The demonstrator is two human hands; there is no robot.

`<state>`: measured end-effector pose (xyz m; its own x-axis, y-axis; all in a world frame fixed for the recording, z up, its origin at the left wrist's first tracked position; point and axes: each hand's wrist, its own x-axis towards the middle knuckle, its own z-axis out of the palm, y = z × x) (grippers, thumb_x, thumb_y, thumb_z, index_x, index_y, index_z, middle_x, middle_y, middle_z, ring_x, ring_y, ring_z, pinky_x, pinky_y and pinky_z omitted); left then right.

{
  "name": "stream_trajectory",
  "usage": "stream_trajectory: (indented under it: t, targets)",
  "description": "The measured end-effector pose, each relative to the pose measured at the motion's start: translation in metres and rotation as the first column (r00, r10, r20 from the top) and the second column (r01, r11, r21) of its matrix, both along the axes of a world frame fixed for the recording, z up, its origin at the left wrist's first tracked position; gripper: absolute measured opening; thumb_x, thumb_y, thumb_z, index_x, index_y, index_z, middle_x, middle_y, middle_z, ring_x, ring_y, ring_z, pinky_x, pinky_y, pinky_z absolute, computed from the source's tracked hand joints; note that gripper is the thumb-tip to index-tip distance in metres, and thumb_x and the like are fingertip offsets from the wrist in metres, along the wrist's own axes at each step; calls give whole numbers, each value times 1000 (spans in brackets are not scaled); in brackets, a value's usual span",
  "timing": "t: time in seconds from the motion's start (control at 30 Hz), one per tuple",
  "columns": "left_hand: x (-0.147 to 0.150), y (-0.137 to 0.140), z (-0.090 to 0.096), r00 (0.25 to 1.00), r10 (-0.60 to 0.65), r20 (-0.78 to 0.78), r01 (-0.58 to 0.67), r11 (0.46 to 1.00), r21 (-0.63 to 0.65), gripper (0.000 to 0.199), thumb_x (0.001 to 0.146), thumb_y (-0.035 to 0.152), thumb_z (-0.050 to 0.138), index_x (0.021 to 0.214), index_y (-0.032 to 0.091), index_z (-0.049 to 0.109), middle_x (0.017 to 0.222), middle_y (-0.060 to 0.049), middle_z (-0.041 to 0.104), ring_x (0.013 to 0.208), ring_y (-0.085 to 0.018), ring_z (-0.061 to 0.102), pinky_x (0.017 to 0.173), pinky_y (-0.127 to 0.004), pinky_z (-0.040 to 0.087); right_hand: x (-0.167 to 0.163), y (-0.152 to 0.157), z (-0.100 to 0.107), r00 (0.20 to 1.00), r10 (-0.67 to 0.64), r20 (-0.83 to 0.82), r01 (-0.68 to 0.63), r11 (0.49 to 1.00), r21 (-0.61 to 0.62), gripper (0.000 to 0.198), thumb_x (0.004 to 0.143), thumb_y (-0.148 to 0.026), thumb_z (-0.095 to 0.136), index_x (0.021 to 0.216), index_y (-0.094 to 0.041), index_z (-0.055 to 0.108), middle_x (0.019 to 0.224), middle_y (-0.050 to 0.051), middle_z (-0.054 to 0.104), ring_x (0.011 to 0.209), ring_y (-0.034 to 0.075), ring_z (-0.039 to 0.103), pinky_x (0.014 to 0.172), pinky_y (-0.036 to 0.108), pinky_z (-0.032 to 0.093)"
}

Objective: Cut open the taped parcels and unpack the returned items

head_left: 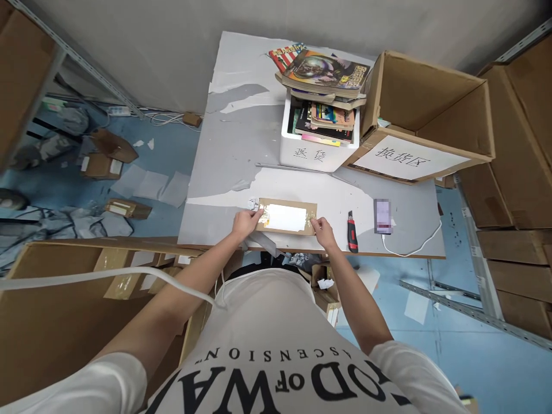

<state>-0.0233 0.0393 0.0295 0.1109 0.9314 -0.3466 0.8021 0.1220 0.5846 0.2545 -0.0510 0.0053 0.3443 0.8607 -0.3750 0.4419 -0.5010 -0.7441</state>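
A flat cardboard package (288,217) with a white label and clear tape at its ends is near the front edge of the table. Its left end is pinched by my left hand (247,222), thumb on top. My right hand (324,233) grips the opposite end, near the lower right corner. Just right of that hand lies a red and black box cutter (352,233). Farther right, a phone (382,216) rests on the tabletop with a white cable plugged in. The undersides of both hands' grips are hidden.
Behind the package stands a white foam box (311,150) filled with books, more books (323,72) stacked on top. An open cardboard box (431,118) is beside it. A large carton (52,322) borders my left side. A white cable (142,271) crosses over my left arm.
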Motion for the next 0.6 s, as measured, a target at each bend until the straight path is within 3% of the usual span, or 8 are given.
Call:
stream_trajectory:
  t: [0.2, 0.37, 0.5, 0.6]
  targets:
    - [-1, 9, -3, 998, 36, 51, -34, 999, -37, 56, 78, 64, 48, 50, 16, 59, 47, 0, 48, 54, -13, 46, 52, -26, 29, 2, 2, -8, 992, -71, -101, 70, 997, -18, 39, 80, -61, 47, 80, -22, 50, 85, 5, 63, 80, 20, 57, 74, 34, 47]
    - [-3, 8, -11, 991, 92, 99, -85, 994, -68, 56, 76, 65, 51, 55, 15, 64, 51, -1, 55, 59, -15, 52, 55, -26, 33, -6, -23, -24, 961, -109, -253, 137, 986, 96, 34, 84, -39, 38, 110, -21, 52, 119, 11, 59, 100, 21, 61, 88, 38, 48]
    - [-19, 0, -26, 901, 221, 375, -128, 958, -256, 54, 76, 62, 51, 80, 13, 72, 76, -6, 70, 79, -21, 64, 68, -28, 47, -14, -36, -38, 953, -6, -303, 43, 992, 116, 59, 73, -26, 51, 131, -22, 40, 135, 11, 51, 119, 23, 54, 98, 41, 45]
    - [-34, -14, -39, 797, 250, 550, -45, 932, -358, 56, 70, 56, 62, 104, 12, 69, 104, -12, 71, 100, -25, 64, 85, -36, 50, -16, -34, -42, 942, -3, -334, 42, 993, 108, 66, 69, -24, 58, 131, -21, 36, 136, 12, 51, 121, 24, 53, 100, 43, 44]
